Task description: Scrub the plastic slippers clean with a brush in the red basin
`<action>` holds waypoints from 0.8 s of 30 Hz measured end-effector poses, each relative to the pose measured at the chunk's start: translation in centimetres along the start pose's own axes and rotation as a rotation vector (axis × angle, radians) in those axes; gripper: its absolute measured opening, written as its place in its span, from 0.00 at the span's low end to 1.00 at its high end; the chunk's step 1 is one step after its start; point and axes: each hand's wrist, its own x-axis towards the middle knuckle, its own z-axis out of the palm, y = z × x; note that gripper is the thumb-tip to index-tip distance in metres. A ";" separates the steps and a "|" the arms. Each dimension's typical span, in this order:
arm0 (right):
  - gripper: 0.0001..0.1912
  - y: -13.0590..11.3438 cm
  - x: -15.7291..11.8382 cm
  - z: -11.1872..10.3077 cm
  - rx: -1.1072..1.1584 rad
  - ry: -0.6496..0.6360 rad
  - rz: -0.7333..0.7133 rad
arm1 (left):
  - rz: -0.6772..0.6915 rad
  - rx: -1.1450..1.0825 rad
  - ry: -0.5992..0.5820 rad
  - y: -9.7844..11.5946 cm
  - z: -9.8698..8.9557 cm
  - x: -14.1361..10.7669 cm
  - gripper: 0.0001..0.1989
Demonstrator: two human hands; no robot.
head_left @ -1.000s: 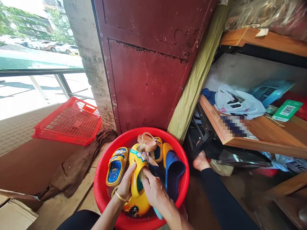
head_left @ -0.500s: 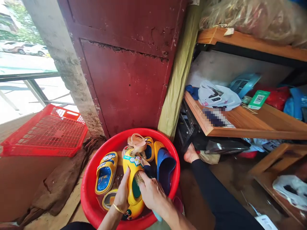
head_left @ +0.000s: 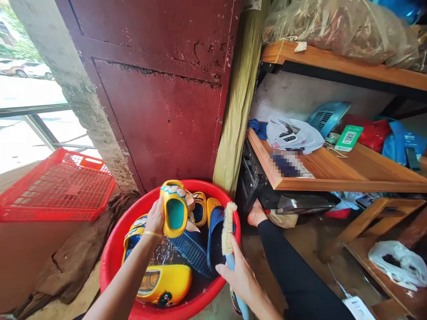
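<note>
My left hand [head_left: 155, 220] is closed around a small yellow slipper [head_left: 175, 217], held up over the basin with its green insole facing me. A scrub brush [head_left: 228, 229] with pale bristles and a light blue handle is in my right hand [head_left: 240, 272], bristles up, apart from the slipper, at the basin's right side. The red basin [head_left: 107, 262] holds dark water and several other slippers. Among them are a yellow clog [head_left: 178, 280] at the front, a blue slipper sole [head_left: 191, 249] in the middle and a navy slipper [head_left: 215, 233] at the right.
A red plastic crate [head_left: 66, 186] lies left of the basin beside a brown cloth [head_left: 75, 253]. Behind stands a dark red door [head_left: 160, 115]. Wooden shelves [head_left: 333, 183] with bags and a blue fan [head_left: 328, 118] are at the right, above a bare foot [head_left: 256, 213].
The slipper has been raised and moved left, away from the brush. My right hand has drawn the brush out of it, to the right. The view has shifted slightly.
</note>
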 end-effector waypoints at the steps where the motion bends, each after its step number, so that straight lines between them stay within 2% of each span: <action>1: 0.48 0.2 0.7 0.4 -0.010 0.036 -0.013 | 0.026 0.135 0.009 0.0 0.7 0.8 0.29; 4: 0.47 0.5 2.6 1.7 -0.077 0.119 -0.103 | -0.009 0.256 -0.023 -1.2 1.3 1.2 0.29; 7: 0.46 -0.1 3.9 2.8 -0.185 0.154 -0.148 | 0.037 0.375 -0.129 -3.9 -0.2 -1.0 0.31; 10: 0.46 -1.1 5.3 4.0 -0.350 0.098 -0.074 | 0.356 0.621 -0.261 -7.2 -2.2 -4.2 0.40; 12: 0.47 -1.7 6.1 5.2 -0.443 0.052 -0.015 | 0.460 0.747 -0.305 -8.9 -2.8 -5.9 0.46; 14: 0.50 -1.8 6.8 6.5 -0.503 0.016 0.020 | 0.405 0.839 -0.378 -9.9 -2.7 -7.1 0.50; 17: 0.56 -1.7 7.8 8.0 -0.540 -0.033 0.025 | 0.288 0.944 -0.454 -10.1 -1.9 -7.8 0.49; 24: 0.62 -1.7 10.5 7.8 -0.518 -0.217 0.038 | 0.091 1.056 -0.543 -9.8 -1.5 -7.8 0.38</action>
